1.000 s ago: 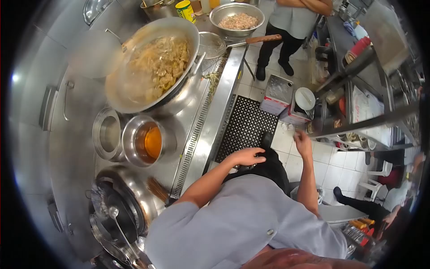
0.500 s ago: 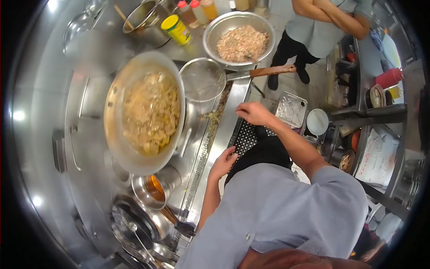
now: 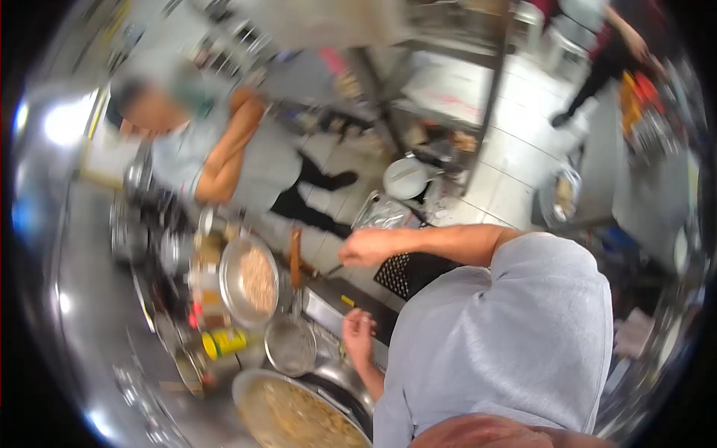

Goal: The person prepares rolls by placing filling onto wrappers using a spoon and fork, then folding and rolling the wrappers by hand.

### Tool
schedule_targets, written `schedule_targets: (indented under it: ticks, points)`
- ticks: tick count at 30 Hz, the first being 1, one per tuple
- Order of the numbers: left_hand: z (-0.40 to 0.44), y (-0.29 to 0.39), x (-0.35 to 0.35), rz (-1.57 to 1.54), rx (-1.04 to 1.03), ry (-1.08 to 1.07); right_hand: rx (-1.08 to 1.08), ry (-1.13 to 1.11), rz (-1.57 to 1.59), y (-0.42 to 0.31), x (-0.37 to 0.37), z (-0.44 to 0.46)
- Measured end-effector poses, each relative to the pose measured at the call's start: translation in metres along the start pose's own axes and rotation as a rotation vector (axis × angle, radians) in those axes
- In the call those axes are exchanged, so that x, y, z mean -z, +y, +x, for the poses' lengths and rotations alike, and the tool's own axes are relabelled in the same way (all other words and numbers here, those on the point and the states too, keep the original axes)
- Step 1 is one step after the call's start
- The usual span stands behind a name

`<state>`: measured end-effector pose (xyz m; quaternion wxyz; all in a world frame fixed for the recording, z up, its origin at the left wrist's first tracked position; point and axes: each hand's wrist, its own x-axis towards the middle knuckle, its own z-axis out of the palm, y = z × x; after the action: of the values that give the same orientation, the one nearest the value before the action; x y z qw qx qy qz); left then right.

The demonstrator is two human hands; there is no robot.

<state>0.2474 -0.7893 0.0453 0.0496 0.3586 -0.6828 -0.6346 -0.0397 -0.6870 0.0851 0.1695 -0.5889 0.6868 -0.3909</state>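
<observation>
- Left hand (image 3: 358,328): fingers loosely bent and parted, nothing seen in the grasp; over the front edge of the desk (image 3: 321,312), contact with it not certain.
- Right hand (image 3: 370,247): fingers curled, blurred; whether anything is gripped cannot be told; arm bent across the front of the body, near the wooden handle (image 3: 296,257).
- Strainer (image 3: 290,345): round, mesh, joined to that handle; beside the left hand, apart from it.
- Pan (image 3: 240,396): wide, holding cooked yellow-brown food (image 3: 302,422); at the lower edge of view, below the strainer.
- Bowl (image 3: 230,287): metal, holding pinkish chopped food (image 3: 258,279); on the desk, just beyond the strainer.
- Container (image 3: 224,343): yellow, next to the strainer.
- Co-worker (image 3: 246,168): grey top, arms folded, standing past the bowl.
</observation>
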Motion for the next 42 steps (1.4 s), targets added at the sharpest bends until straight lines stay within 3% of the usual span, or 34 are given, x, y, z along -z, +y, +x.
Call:
schedule_targets:
  ticks: [5, 7, 9, 13, 15, 17, 19, 22, 23, 24, 25, 26, 27, 30, 33, 35, 37, 39, 42]
  points:
    - [0.066, 0.134, -0.088, 0.351, -0.582, -0.452, -0.277, 0.762, -0.254, -0.063, 0.135, -0.228]
    - [0.062, 0.169, -0.157, 0.445, -0.545, -0.641, -0.339, 1.102, -0.237, -0.113, 0.137, -0.330]
    - [0.059, 0.156, -0.215, 0.561, -0.601, -0.768, -0.556, 1.245, -0.248, -0.155, 0.117, -0.410]
    - [-0.016, 0.102, -0.297, 0.895, -0.667, -1.013, -0.683, 1.498, -0.054, -0.207, 0.069, -0.519]
    - [0.015, 0.025, -0.317, 0.906, -0.497, -1.251, -0.770, 1.629, -0.131, -0.227, 0.036, -0.570]
    - [-0.023, 0.005, -0.336, 1.272, -0.488, -1.418, -0.888, 1.757, -0.451, -0.234, 0.005, -0.629]
    - [-0.084, 0.016, -0.359, 1.434, -0.428, -1.455, -1.074, 1.930, -0.550, -0.270, -0.020, -0.692]
    - [-0.176, 0.033, -0.406, 1.450, -0.372, -1.398, -1.513, 1.967, -0.898, -0.324, -0.065, -0.803]
    - [-0.161, 0.013, -0.429, 1.450, -0.493, -1.531, -1.639, 1.973, -0.992, -0.352, -0.079, -0.839]
    - [-0.173, 0.004, -0.456, 1.481, -0.586, -1.478, -1.804, 1.949, -1.065, -0.374, -0.099, -0.883]
    - [-0.173, -0.012, -0.486, 1.511, -0.727, -1.498, -1.826, 1.993, -1.131, -0.407, -0.114, -0.921]
    - [-0.197, -0.020, -0.520, 1.635, -0.825, -1.487, -2.059, 2.027, -1.009, -0.438, -0.127, -0.966]
    - [-0.223, -0.026, -0.555, 1.759, -0.924, -1.463, -2.116, 2.097, -1.038, -0.461, -0.141, -1.012]
    - [-0.314, -0.049, -0.638, 1.538, -1.005, -1.538, -2.354, 1.843, -0.890, -0.516, -0.160, -1.141]
    - [-0.442, -0.060, -0.688, 1.005, -0.919, -1.769, -2.323, 1.655, -0.691, -0.501, -0.156, -1.226]
    - [-0.496, -0.065, -0.701, 0.996, -0.823, -1.865, -2.180, 1.627, -0.621, -0.480, -0.152, -1.265]
    - [-0.516, -0.074, -0.703, 1.005, -0.717, -1.951, -2.179, 1.715, -0.551, -0.467, -0.132, -1.273]
    - [-0.515, -0.080, -0.702, 1.313, -0.905, -1.932, -2.096, 1.787, -0.518, -0.453, -0.128, -1.284]
    - [-0.505, -0.078, -0.698, 1.500, -0.863, -1.852, -2.035, 1.903, -0.456, -0.433, -0.120, -1.279]
